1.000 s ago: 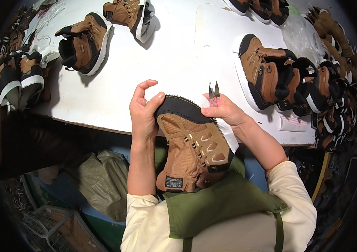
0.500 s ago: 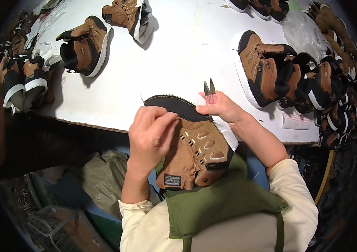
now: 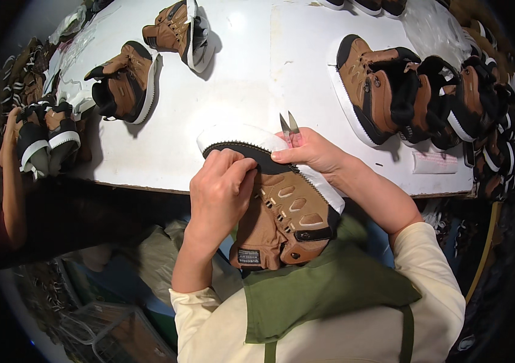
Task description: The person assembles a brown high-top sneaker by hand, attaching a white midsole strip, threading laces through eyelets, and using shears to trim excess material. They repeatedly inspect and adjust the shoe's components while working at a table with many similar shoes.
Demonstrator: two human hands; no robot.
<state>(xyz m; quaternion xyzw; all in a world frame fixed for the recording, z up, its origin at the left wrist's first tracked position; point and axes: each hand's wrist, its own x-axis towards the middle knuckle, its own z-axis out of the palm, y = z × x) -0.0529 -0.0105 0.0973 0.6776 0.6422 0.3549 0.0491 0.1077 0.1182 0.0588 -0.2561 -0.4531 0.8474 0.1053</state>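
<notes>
In front of me I hold a brown and black high-top shoe, tilted with its black toe away from me. Saw-toothed stitching and a white sole edge run around it. My left hand is closed in a pinch over the black toe; what lies between its fingertips, if anything, is hidden. With the thumb on the toe's right side, my right hand grips the shoe's edge. The same hand also keeps thread snips with pink handles, their blades pointing up and spread apart.
Brown shoes stand on the white table: one shoe at left, another behind, and a row at right. Near that row lie a pink-white packet and clear plastic. At left a co-worker's arm reaches toward two shoes.
The view has tilted a little. The snips and right hand sit slightly farther left, and more of the white sole edge shows beyond the toe. Both hands keep their grips.
</notes>
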